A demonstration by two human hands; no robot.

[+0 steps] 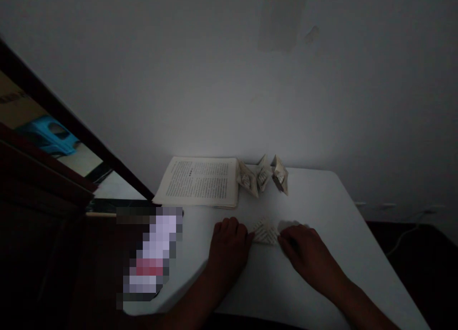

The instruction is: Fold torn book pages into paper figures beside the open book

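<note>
A small folded printed paper [265,231], roughly triangular, lies on the white table between my two hands. Curled fingers of my left hand [231,242] hold its left corner, with the thumb against the paper. My right hand [304,246] pinches the right corner between thumb and fingers. Behind it stand three folded paper boats: a left boat [247,180], a middle boat [264,174] and a right boat [280,175]. An open book [198,181] with printed pages lies to their left.
The white table [315,196] meets a grey wall [214,82] at the back. A pixelated bright phone-like object [157,249] rests at the left edge. A dark-framed mirror or opening [82,125] shows a blue plastic stool [53,132]. A cable [402,237] hangs at right.
</note>
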